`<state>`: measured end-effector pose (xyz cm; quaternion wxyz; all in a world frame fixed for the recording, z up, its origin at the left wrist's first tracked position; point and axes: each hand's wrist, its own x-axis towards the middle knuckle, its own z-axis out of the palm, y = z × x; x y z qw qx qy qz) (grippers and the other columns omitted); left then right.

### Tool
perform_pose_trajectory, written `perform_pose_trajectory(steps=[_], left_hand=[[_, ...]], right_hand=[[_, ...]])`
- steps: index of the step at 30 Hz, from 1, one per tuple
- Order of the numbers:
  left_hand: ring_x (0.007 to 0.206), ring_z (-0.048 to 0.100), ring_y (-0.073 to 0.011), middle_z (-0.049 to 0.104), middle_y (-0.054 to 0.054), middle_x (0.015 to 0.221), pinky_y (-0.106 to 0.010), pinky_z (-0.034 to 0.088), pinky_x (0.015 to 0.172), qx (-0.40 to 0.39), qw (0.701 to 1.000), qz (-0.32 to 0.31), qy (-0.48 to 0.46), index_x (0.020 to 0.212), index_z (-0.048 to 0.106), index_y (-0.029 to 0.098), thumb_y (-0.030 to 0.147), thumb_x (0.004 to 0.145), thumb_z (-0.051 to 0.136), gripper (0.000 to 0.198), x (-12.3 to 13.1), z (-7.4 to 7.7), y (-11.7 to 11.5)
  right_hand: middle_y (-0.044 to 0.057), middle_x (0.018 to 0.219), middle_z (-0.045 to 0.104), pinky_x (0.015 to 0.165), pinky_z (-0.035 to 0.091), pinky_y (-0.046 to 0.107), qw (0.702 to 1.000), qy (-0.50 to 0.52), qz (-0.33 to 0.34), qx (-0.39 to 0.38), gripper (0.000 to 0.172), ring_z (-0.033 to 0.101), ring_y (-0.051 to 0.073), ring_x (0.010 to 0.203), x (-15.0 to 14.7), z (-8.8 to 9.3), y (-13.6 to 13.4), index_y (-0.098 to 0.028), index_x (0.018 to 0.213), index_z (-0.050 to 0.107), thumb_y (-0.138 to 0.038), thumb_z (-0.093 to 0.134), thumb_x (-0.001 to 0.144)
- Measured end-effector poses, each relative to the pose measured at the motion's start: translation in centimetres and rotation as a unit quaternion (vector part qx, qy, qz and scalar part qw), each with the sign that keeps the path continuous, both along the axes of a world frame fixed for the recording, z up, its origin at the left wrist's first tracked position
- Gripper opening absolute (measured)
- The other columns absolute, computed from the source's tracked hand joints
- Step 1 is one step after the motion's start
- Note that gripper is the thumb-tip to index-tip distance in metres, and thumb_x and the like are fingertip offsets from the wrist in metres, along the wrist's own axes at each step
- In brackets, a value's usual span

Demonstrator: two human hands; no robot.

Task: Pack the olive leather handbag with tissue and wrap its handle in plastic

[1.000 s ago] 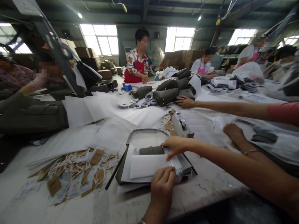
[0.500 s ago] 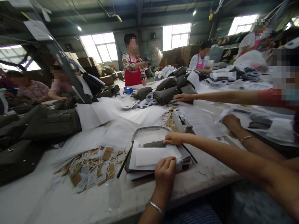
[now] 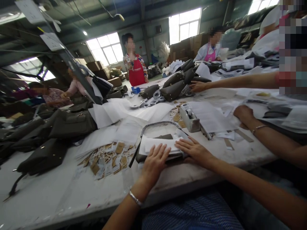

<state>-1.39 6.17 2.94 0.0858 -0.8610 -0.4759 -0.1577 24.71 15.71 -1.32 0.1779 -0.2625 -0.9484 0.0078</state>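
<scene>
As hands (image 3: pixel 154 163) press, paper (image 3: pixel 159 143) seems flat.

- Left hand (image 3: pixel 155 161): thin silver bangle (image 3: pixel 135 198) on the wrist, at the hand's 7 o'clock.
- Right hand (image 3: pixel 195 149): forearm bare.
- Blue checked garment (image 3: pixel 192 214) at 6 o'clock, fine dark grid.

Both hands, left hand (image 3: pixel 155 161) and right hand (image 3: pixel 194 150), press flat on white paper (image 3: pixel 160 143) covering a dark bag (image 3: pixel 165 137) on the table (image 3: pixel 59 195).

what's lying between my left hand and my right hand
In the head view, white paper folded over a dark bag fills the gap between the left hand and the right hand; both hands touch it.
</scene>
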Motion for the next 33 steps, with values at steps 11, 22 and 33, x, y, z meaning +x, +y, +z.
perform_pose_trajectory(steps=[11, 22, 33], left_hand=[[0.133, 0.051, -0.0291, 0.052, -0.011, 0.146, -0.047, 0.05, 0.107, 0.049, 0.996, 0.076, 0.026, 0.145, 0.043, 0.018, 0.015, 0.091, 0.062, 0.058, -4.9, -4.7, 0.6], [0.134, 0.051, -0.0217, 0.054, -0.006, 0.145, -0.037, 0.051, 0.106, 0.035, 0.993, 0.082, -0.08, 0.15, 0.034, 0.026, 0.016, 0.093, 0.059, 0.063, -5.8, -4.3, -0.6], [0.14, 0.042, -0.0321, 0.041, -0.014, 0.154, -0.052, 0.048, 0.106, 0.091, 0.985, 0.129, -0.071, 0.157, 0.02, 0.024, 0.037, 0.098, 0.051, 0.068, -3.9, -5.9, -2.4]], right_hand=[[0.008, 0.098, 0.075, 0.087, 0.057, 0.039, 0.841, 0.335, -0.184, -0.382, 0.021, 0.071, 0.026, 0.095, -1.8, 0.5, -5.7, -0.021, 0.103, 0.07, -0.034, 0.064, 0.088], [0.001, 0.08, 0.069, 0.089, 0.054, 0.027, 0.324, 0.625, -0.214, -0.678, 0.015, 0.067, 0.014, 0.084, -8.3, 0.3, -6.9, -0.02, 0.075, 0.06, -0.012, 0.066, 0.064], [-0.004, 0.068, 0.058, 0.07, 0.049, 0.026, 0.39, 0.561, -0.172, -0.709, 0.025, 0.053, 0.012, 0.069, -12.5, 2.7, -8.0, -0.017, 0.074, 0.064, -0.01, 0.062, 0.051]])
